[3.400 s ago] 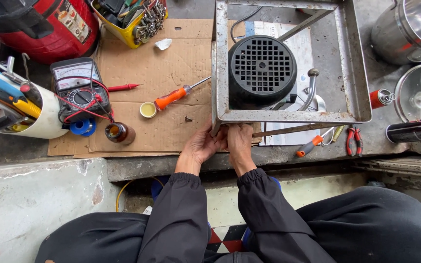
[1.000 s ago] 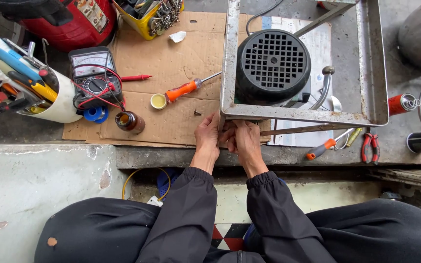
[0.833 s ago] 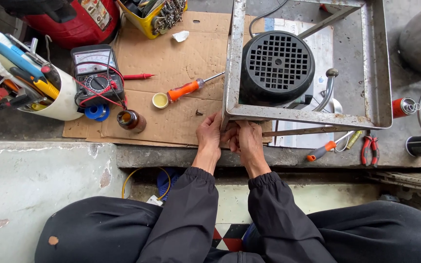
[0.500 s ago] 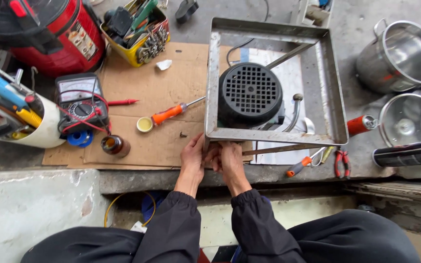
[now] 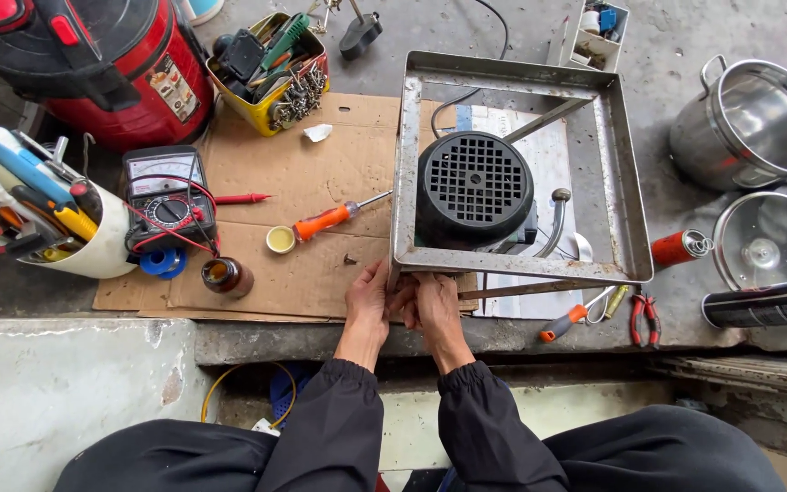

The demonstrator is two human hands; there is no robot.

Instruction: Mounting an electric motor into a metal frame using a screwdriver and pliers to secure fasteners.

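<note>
Your left hand (image 5: 368,305) and right hand (image 5: 433,308) press together at the near-left corner of the square metal frame (image 5: 614,164) around the black motor (image 5: 474,189), fingers seemingly pinching something small there; next calls for steady fingertip work.

1 head-worn camera looks steeply down, close over the cardboard (image 5: 321,182) and metal frame (image 5: 626,210).

Both hands, left hand (image 5: 371,301) and right hand (image 5: 434,305), touch the metal frame (image 5: 404,182) corner.
</note>
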